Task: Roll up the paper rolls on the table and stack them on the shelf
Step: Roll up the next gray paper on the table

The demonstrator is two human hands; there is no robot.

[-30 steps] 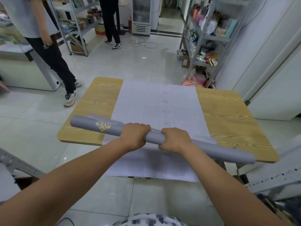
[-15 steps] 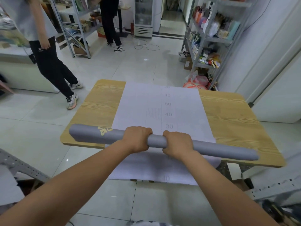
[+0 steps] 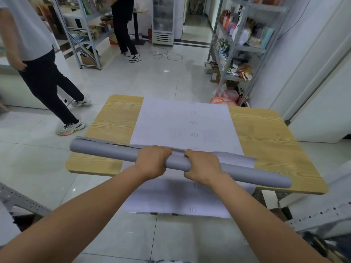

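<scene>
A long grey paper roll [image 3: 106,152] lies slanted across the near part of the wooden table [image 3: 266,137]. My left hand [image 3: 152,161] grips it near the middle, fingers curled over the top. My right hand [image 3: 202,167] grips it just to the right. A loose edge of the grey sheet sticks out along the far side of the roll. Under the roll a white sheet [image 3: 182,122] printed with numbers lies flat on the table and hangs over the near edge.
A metal shelf [image 3: 239,44] full of goods stands at the right beyond the table; another shelf [image 3: 81,35] is at the back left. A person [image 3: 38,73] walks at the left, another person [image 3: 123,31] stands at the back. Perforated metal rails [image 3: 322,213] show at the lower corners.
The roll has turned in my hands: the gold pattern near its left end has gone out of sight and a loose sheet edge now shows along the far side. The person at the left has stepped.
</scene>
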